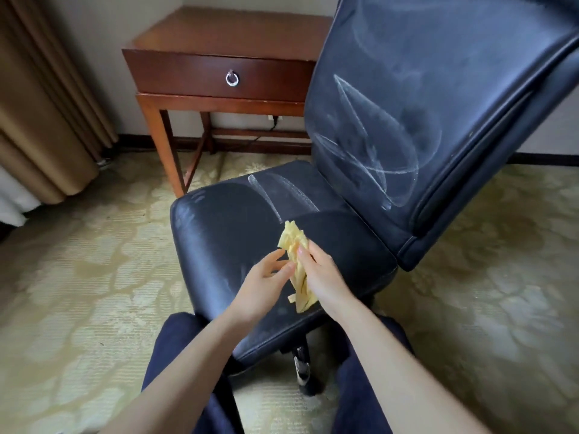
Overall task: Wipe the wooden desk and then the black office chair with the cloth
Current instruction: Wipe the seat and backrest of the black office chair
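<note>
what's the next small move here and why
Probably lower the cloth onto the seat and sweep toward the white streaks at its back. The right hand grips the cloth bunched above the seat, the left hand is open beside it, and the streaks look unwiped.

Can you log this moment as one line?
right hand: grips yellow cloth | left hand: open beside cloth | chair: white streaks on seat, backrest

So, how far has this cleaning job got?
The brown wooden desk looks bare and glossy, so probably wiped, though I cannot confirm it. The black leather office chair is in hand: pale wipe streaks cross its backrest and the seat's rear, and the right hand grips the crumpled yellow cloth over the seat, the left hand beside it. The seat's front seems left.
</note>
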`<state>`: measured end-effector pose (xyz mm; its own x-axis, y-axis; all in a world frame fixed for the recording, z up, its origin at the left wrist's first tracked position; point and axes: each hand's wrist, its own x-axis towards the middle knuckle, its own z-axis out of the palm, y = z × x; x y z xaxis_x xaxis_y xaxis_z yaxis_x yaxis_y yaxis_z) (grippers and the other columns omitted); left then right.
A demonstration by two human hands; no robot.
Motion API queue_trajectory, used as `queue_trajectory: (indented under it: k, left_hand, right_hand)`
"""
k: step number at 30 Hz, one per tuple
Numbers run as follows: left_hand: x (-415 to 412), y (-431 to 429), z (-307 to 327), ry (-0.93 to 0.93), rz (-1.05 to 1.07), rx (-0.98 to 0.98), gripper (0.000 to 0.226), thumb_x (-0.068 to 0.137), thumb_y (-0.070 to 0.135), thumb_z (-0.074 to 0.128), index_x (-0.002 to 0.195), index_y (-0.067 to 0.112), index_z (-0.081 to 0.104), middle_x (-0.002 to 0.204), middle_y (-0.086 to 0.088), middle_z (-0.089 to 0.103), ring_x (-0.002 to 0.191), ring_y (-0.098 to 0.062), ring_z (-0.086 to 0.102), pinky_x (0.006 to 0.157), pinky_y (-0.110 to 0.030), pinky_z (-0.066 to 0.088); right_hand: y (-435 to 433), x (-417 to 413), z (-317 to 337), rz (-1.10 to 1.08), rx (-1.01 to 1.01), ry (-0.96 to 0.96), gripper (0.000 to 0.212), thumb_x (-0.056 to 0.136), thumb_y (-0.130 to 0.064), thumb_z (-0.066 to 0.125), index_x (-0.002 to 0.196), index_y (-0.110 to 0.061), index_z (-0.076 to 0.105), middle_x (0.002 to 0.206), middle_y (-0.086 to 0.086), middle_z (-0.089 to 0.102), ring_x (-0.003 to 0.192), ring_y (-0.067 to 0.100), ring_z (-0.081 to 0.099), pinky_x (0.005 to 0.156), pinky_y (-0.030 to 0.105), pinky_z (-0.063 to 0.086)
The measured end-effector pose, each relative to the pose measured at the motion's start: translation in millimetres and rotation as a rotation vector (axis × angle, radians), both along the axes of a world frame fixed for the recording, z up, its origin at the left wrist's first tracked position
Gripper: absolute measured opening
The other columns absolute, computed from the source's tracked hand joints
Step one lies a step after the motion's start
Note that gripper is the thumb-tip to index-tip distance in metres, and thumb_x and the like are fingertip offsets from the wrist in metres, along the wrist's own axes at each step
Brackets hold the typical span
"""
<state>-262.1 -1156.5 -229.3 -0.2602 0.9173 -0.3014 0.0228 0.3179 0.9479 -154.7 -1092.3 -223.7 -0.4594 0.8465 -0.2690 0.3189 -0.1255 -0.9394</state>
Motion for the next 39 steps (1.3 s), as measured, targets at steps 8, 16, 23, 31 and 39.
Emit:
queue_trajectory:
  k: [8, 16, 23, 31, 39]
  left_hand:
    - [11, -26, 58, -0.040, 0.077, 0.172, 0.016, 0.090, 0.030, 0.064, 0.087, 0.014, 0.061, 0.078, 0.002, 0.059, 0.077, -0.015, 0.059, 0.078, -0.038, 0.053]
    - [-11, -47, 94, -0.132, 0.017, 0.278, 0.016, 0.098, 0.023, 0.050, 0.085, 0.022, 0.059, 0.074, 0.004, 0.061, 0.073, -0.014, 0.059, 0.067, -0.029, 0.050]
    - [-26, -60, 105, -0.066, -0.065, 0.260, 0.013, 0.097, 0.024, 0.053, 0.087, 0.023, 0.061, 0.072, 0.006, 0.064, 0.064, -0.009, 0.061, 0.055, -0.023, 0.048]
    - [-23, -59, 93, -0.015, -0.081, 0.175, 0.010, 0.098, 0.024, 0.051, 0.099, 0.020, 0.060, 0.078, 0.002, 0.065, 0.067, -0.012, 0.060, 0.056, -0.023, 0.048]
    - [-5, -48, 70, -0.047, -0.134, 0.051, 0.042, 0.087, 0.016, 0.068, 0.124, 0.027, 0.051, 0.119, 0.000, 0.064, 0.102, -0.015, 0.066, 0.082, -0.029, 0.056]
  right_hand:
    - [-49, 15, 46, -0.022, -0.313, 0.521, 0.024, 0.100, -0.024, 0.041, 0.117, -0.026, 0.060, 0.105, -0.002, 0.072, 0.101, 0.014, 0.067, 0.082, 0.030, 0.055]
    - [-63, 29, 63, -0.006, -0.538, 0.739, 0.036, 0.096, -0.034, 0.046, 0.123, -0.016, 0.061, 0.122, 0.012, 0.064, 0.115, 0.028, 0.059, 0.097, 0.045, 0.047]
    - [-74, 39, 55, 0.125, -0.463, 0.657, 0.048, 0.083, -0.035, 0.061, 0.128, -0.018, 0.057, 0.128, 0.014, 0.060, 0.117, 0.028, 0.057, 0.104, 0.047, 0.041]
    - [-69, 51, 44, 0.004, -0.405, 0.615, 0.042, 0.076, -0.019, 0.066, 0.117, -0.007, 0.062, 0.115, 0.012, 0.068, 0.108, 0.023, 0.062, 0.106, 0.041, 0.040]
    - [-49, 66, 27, -0.398, -0.640, 0.630, 0.033, 0.093, -0.024, 0.057, 0.124, -0.011, 0.056, 0.115, 0.018, 0.066, 0.105, 0.034, 0.063, 0.091, 0.051, 0.048]
